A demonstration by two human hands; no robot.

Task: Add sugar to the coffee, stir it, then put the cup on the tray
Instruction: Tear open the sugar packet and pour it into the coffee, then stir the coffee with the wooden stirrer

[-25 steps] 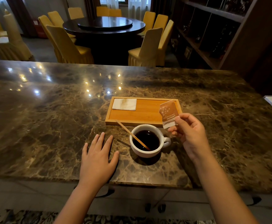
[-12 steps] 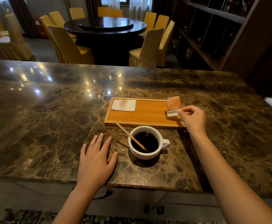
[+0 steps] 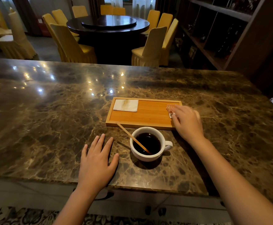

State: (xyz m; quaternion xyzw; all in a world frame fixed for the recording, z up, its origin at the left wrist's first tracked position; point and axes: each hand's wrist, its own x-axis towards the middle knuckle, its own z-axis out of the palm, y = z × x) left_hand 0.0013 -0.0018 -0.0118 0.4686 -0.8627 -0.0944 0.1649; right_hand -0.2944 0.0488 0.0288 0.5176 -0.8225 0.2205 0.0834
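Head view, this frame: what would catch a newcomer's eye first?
The white cup of dark coffee, near the marble counter's front edge, with a wooden stirrer leaning out to its left. Behind it lies a wooden tray, where the right hand rests on a sugar packet. The left hand lies flat beside the cup.

Both forearms bare, no sleeves; left grip [image 3: 95, 161], right grip [image 3: 187, 123].
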